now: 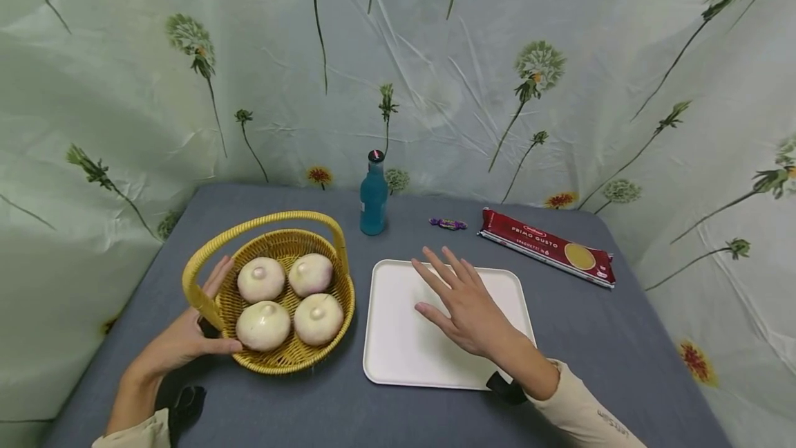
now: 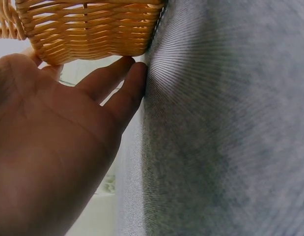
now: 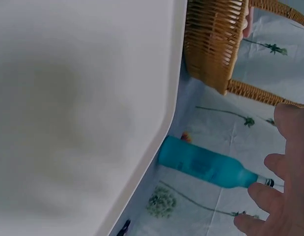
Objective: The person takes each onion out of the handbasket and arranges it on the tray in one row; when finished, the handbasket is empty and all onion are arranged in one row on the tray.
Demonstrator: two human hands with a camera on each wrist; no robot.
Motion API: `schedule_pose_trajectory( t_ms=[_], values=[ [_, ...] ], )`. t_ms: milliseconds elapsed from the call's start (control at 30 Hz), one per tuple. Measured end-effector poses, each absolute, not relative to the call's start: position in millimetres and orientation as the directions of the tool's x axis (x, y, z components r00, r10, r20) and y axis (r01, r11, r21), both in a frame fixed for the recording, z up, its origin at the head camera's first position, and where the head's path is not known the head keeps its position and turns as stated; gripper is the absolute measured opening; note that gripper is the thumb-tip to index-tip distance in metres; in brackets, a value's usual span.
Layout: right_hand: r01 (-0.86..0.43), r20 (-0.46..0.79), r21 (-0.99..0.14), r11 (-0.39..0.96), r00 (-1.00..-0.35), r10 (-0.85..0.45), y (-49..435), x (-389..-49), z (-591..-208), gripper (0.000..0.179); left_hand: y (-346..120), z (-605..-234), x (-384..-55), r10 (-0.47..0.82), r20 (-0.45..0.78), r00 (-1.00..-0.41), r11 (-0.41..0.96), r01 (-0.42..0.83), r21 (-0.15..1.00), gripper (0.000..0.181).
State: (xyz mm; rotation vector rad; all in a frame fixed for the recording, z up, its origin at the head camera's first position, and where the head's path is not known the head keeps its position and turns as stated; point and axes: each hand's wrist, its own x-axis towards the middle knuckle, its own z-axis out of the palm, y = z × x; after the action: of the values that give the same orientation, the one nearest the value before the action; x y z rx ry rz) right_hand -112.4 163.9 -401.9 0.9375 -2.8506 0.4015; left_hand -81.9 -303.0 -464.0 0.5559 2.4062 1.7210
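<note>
At the left of the table, a yellow wicker basket [image 1: 286, 365] with an arched handle holds several round whitish bulbs [image 1: 264, 325], some tinged purple, each with a small nub on top. My left hand [image 1: 180, 337] rests against the basket's left side, thumb near its front rim. In the left wrist view, the fingers [image 2: 124, 96] lie fairly straight beside the woven wall. My right hand [image 1: 463, 306] hovers over a white rectangular tray [image 1: 398, 337], fingers spread, holding nothing. The right wrist view shows the tray's bare surface below that hand.
A blue bottle [image 1: 373, 202] with a dark cap stands upright behind the tray. Right of it lie a purple wrapped candy [image 1: 448, 224] and a red spaghetti packet [image 1: 547, 247]. A dandelion-patterned curtain [image 1: 435, 88] hangs behind the grey-covered table [image 1: 311, 413].
</note>
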Motion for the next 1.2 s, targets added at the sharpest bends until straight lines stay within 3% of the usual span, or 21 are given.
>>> schedule_pose_trajectory(
  t_ms=[833,1200],
  values=[
    [-0.726,0.174,-0.263,0.636,-0.684,-0.709,106,-118,-397,0.065,-307,-465,-82,0.34,0.104,-0.935,0.27,0.203,0.941,0.124],
    [-0.721,0.18,-0.459,0.52,-0.648,-0.74,78,-110,-403,0.065,-308,-470,-82,0.347,0.097,-0.933,0.268,0.198,0.943,0.124]
  ],
)
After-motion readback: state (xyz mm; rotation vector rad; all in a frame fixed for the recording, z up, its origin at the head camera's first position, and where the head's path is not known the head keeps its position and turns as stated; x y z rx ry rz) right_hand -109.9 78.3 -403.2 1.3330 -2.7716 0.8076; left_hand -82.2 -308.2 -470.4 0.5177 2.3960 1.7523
